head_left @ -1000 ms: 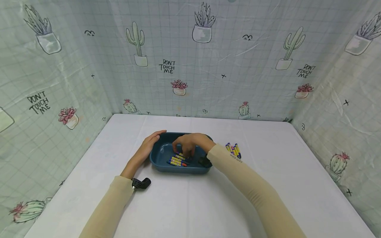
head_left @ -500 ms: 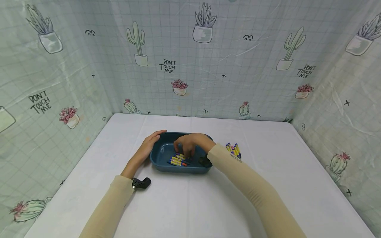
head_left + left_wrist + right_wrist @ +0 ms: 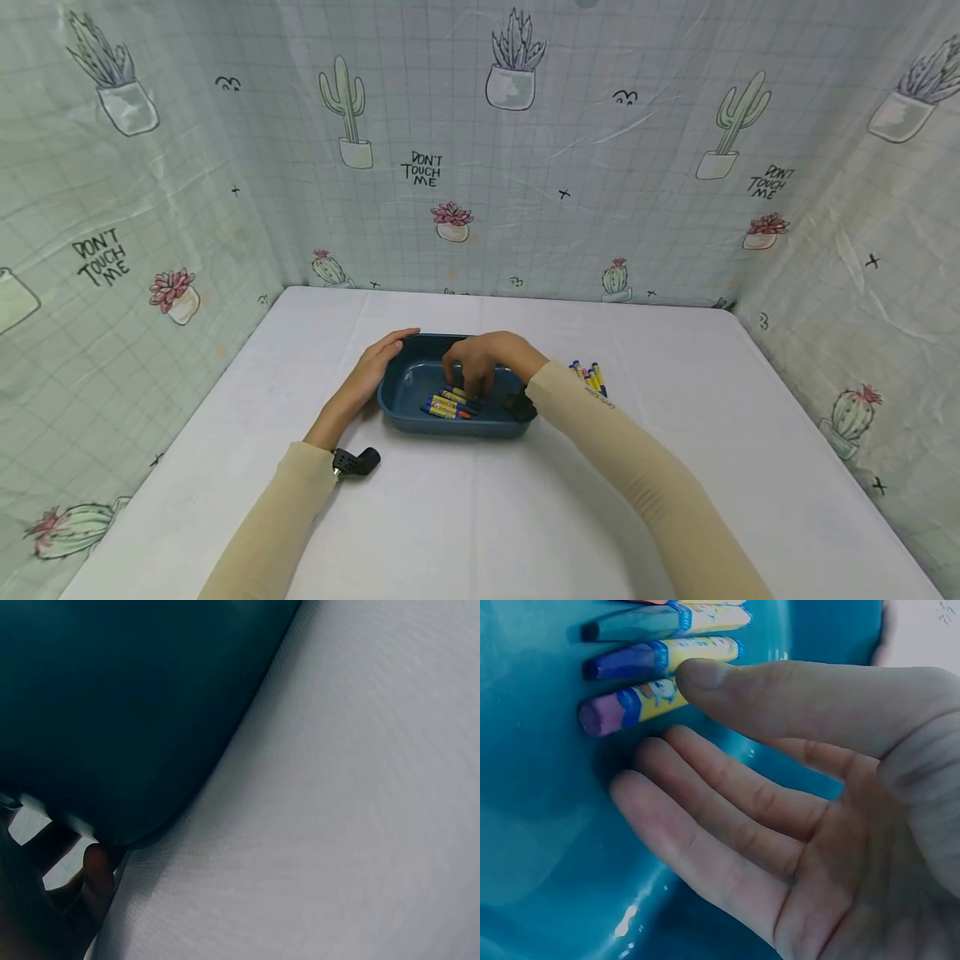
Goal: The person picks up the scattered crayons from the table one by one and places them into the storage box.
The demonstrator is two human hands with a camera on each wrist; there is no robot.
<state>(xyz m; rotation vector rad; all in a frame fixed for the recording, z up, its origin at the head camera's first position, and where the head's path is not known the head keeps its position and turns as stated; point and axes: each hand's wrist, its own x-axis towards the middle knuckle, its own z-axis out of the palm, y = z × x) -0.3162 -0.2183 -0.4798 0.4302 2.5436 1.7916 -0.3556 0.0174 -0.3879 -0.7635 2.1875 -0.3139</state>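
Observation:
A dark teal plastic basin (image 3: 420, 428) sits on the white table in the head view. Along its left rim rests my left hand (image 3: 371, 371), fingers stretched over the edge; the left wrist view has the fingers against the outer wall (image 3: 112, 727). Inside, my right hand (image 3: 480, 362) reaches down over a row of crayons (image 3: 448, 408). The right wrist view puts its thumb on the yellow-wrapped end of a purple crayon (image 3: 622, 709); the index fingertip is hidden behind. The other fingers extend loosely above the basin floor. Blue, teal and orange crayons lie parallel beside it.
Several more yellow-wrapped crayons (image 3: 592, 379) lie on the table to the right of the basin, partly behind the right sleeve. Black wrist devices (image 3: 358, 462) sit at both cuffs. A cactus-print cloth (image 3: 480, 208) surrounds the table.
My right hand has shifted slightly to the right inside the basin. The left hand, the basin and the crayons in it look unmoved.

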